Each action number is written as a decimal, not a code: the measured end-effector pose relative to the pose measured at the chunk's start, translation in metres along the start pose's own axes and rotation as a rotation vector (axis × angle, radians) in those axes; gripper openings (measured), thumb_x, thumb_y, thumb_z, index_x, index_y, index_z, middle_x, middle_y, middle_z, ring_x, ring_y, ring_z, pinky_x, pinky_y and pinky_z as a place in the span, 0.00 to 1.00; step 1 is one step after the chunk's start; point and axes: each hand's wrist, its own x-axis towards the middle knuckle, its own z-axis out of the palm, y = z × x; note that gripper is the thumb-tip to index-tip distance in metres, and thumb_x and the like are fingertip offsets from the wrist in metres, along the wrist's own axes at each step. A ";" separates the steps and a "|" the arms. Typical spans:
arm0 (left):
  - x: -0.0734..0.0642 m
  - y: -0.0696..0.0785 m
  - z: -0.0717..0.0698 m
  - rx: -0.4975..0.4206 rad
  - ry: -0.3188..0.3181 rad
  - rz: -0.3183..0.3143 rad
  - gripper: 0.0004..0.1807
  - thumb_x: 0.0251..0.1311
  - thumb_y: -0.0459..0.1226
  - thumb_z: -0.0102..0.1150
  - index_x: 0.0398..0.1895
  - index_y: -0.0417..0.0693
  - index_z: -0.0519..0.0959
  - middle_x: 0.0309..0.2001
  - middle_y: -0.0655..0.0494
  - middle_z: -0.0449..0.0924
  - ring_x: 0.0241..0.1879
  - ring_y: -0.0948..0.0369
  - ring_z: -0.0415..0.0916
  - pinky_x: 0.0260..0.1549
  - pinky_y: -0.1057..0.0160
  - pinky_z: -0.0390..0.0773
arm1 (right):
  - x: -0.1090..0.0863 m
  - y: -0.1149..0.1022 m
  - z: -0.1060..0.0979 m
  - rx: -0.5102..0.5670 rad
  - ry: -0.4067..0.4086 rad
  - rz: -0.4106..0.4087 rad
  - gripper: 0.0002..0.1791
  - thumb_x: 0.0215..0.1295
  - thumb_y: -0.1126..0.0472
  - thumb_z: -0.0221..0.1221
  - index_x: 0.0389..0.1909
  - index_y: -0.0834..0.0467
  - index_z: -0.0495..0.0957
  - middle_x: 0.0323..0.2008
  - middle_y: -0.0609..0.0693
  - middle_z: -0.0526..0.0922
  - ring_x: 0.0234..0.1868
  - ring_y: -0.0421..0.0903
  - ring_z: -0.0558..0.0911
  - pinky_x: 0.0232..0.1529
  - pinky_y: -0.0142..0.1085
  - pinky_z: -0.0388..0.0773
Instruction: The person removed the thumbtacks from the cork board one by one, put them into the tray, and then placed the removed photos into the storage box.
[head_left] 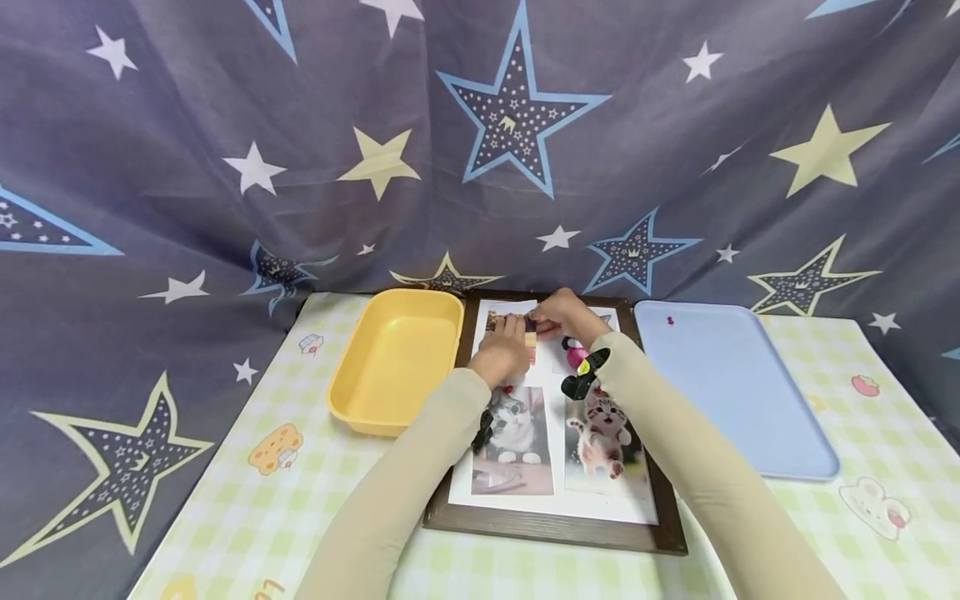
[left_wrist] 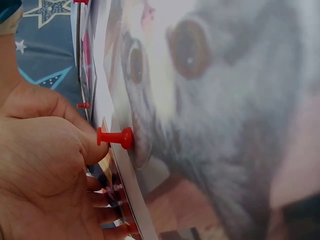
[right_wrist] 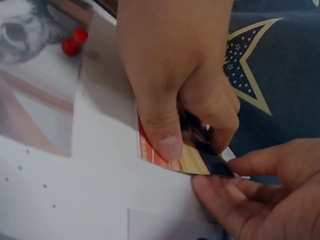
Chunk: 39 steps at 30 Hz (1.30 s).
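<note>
My left hand (head_left: 504, 352) lies over a small photo (right_wrist: 189, 156) at the upper left of a white board in a brown frame (head_left: 555, 530), fingers extended and pressing on it. At the photo's upper right corner, my right hand (head_left: 561, 317) pinches the edge between thumb and fingers, as the right wrist view shows; whether a pin is also in that pinch I cannot tell. Below the left hand is a grey-and-white cat photo (head_left: 513, 433), with a red push pin (left_wrist: 115, 137) at its top beside the left thumb. A kitten photo (head_left: 600, 442) is at the lower right.
A yellow basin (head_left: 339, 407) stands left of the frame. To the right lies a pale blue tray (head_left: 735, 392) with a red push pin (head_left: 670, 320) near its back edge. Behind the table hangs a dark star-patterned curtain (head_left: 660, 150). A checked cloth (head_left: 225, 517) covers the table.
</note>
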 end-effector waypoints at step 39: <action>-0.067 -0.096 -0.108 -0.269 0.214 0.184 0.34 0.76 0.41 0.45 0.78 0.33 0.55 0.77 0.33 0.57 0.78 0.40 0.51 0.78 0.45 0.52 | 0.015 0.008 0.004 -0.060 0.036 0.034 0.16 0.61 0.80 0.61 0.51 0.77 0.77 0.43 0.62 0.85 0.34 0.50 0.88 0.49 0.43 0.87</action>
